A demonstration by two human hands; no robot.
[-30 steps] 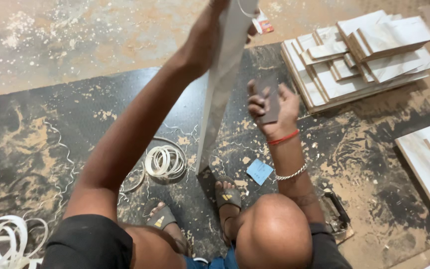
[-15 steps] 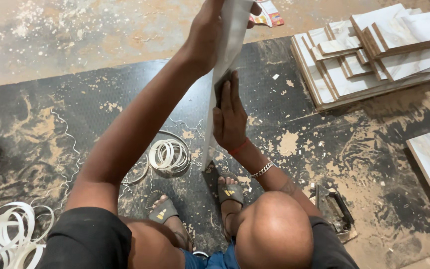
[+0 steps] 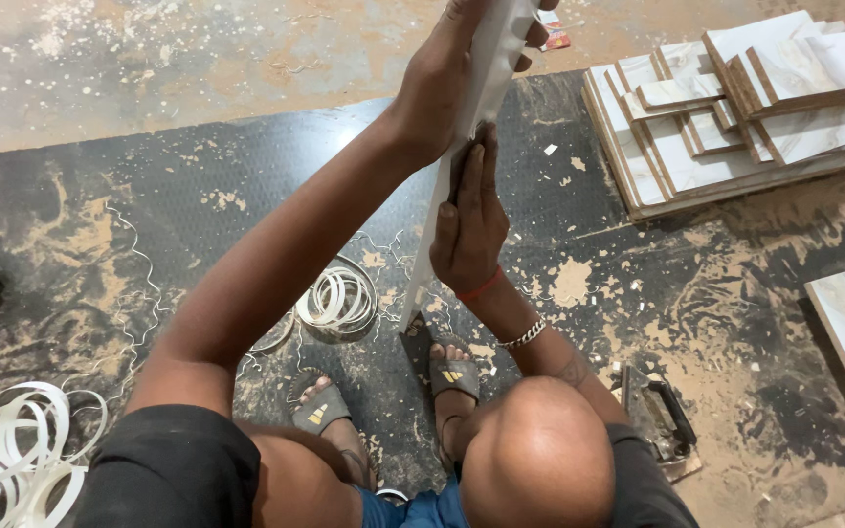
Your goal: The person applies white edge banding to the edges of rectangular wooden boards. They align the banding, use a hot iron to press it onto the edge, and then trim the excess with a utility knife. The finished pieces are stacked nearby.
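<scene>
Black floor mat (image 3: 149, 225), dusted with sawdust, serves as the landmark. Stack of laminated boards (image 3: 735, 117) lies at the mat's far right corner. Upright white panel (image 3: 462, 166) stands on end near the mat's middle, its foot by the sandalled feet. Left hand (image 3: 442, 78) is clenched around the panel's upper part; right hand (image 3: 469, 220) presses flat, fingers extended, against the panel's edge lower down (whether it holds anything underneath cannot be told). Coil of white edge banding (image 3: 336, 301) rests on the mat left of the panel's foot.
</scene>
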